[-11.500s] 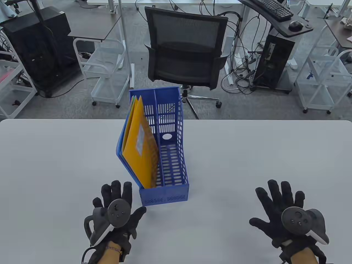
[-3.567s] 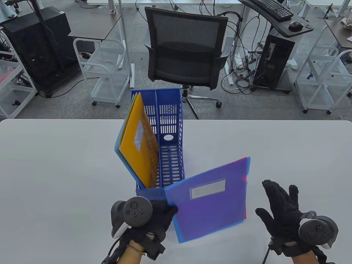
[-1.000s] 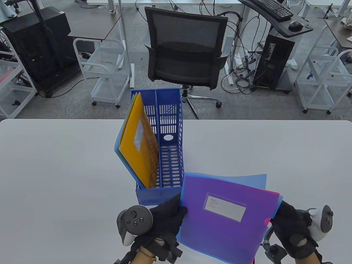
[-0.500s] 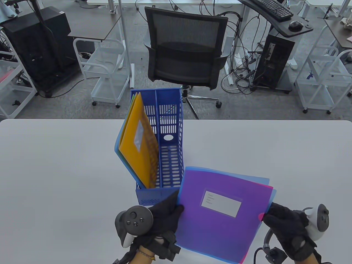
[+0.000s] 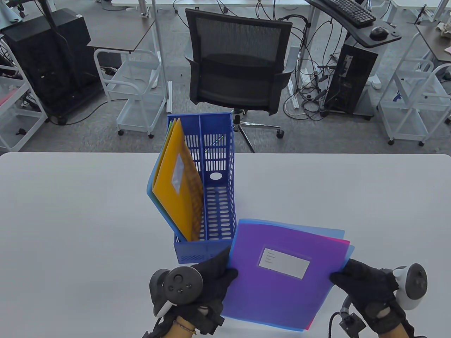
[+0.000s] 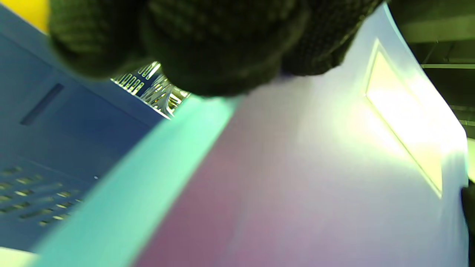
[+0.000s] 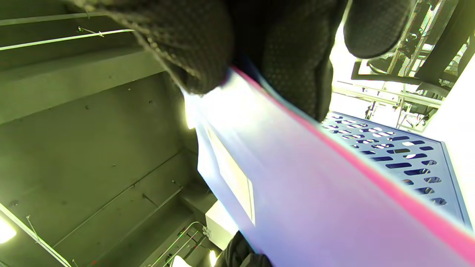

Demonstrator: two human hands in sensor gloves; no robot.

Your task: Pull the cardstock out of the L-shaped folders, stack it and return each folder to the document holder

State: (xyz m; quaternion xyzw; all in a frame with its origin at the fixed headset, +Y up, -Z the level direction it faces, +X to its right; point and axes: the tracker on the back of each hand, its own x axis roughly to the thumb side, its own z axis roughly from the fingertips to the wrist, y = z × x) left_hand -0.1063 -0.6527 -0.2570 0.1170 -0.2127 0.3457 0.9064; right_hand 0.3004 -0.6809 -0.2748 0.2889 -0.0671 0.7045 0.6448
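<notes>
1. The blue folder [image 5: 285, 271] is hanging just above the desk [image 5: 70, 218] at the near edge, centre-right, right in front of the document holder [image 5: 211, 246]. It isn't lying flat yet.
2. L hand [image 5: 208, 281] is gripping the folder's left edge, fingers curled round it. R hand [image 5: 366, 285] is pinching the right edge; in the right wrist view the thumb and fingers [image 7: 193, 55] are closing on the pink cardstock [image 7: 408, 207] where it is peeking out.
3. Key relation: the cardstock is showing as a thin pink strip along the folder's right side, i.e. at the R hand. So the open side is facing right and the sheet probably needs to slide out rightwards, across the folder, w/ the L hand anchoring the closed side. R hand is the nearer one for the pull.
4. Long axis of the folder is running roughly left-to-right between the two hands, tilted a bit clockwise, label window [image 5: 284, 263] facing up.
5. Containers: the holder is standing mid-desk w/ two slots. Left slot is holding an orange folder [image 5: 178, 197] leaning left, w/ more folders behind it (green and blue edges showing). Right slot looks empty, as far as I can see.
6. No cardstock stack on the desk yet, so the task is looking early.
</notes>
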